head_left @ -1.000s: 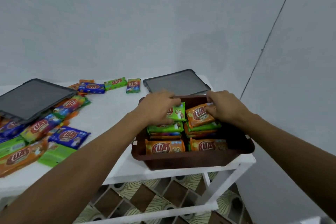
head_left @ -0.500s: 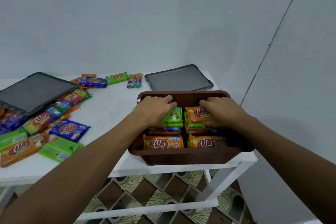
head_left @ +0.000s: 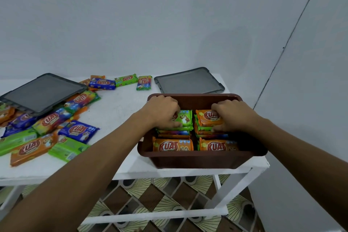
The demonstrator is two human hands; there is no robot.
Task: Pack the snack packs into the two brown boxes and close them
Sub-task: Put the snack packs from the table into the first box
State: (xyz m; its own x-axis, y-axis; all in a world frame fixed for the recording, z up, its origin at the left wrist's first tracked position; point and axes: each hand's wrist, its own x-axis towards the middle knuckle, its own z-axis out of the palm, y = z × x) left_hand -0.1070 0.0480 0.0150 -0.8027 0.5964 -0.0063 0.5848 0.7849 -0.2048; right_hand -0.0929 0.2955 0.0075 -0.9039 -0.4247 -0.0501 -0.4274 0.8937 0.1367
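A brown box (head_left: 197,160) stands at the table's right front corner, filled with stacked snack packs. My left hand (head_left: 162,113) grips the green pack (head_left: 185,118) on top of the back left stack. My right hand (head_left: 231,115) grips the orange pack (head_left: 207,118) on top of the back right stack. Two orange packs (head_left: 173,145) lie along the box's near side. Several loose packs (head_left: 78,131) lie scattered on the table's left part. Only this one brown box is in sight.
A grey lid (head_left: 189,81) lies flat behind the box. A second grey lid (head_left: 42,92) rests tilted on loose packs at the left. The white table (head_left: 116,107) stands against a pale wall; its right edge runs just past the box. Patterned floor tiles show below.
Both hands have pushed their packs down from tilted to flat on the back stacks. The view has shifted slightly upward.
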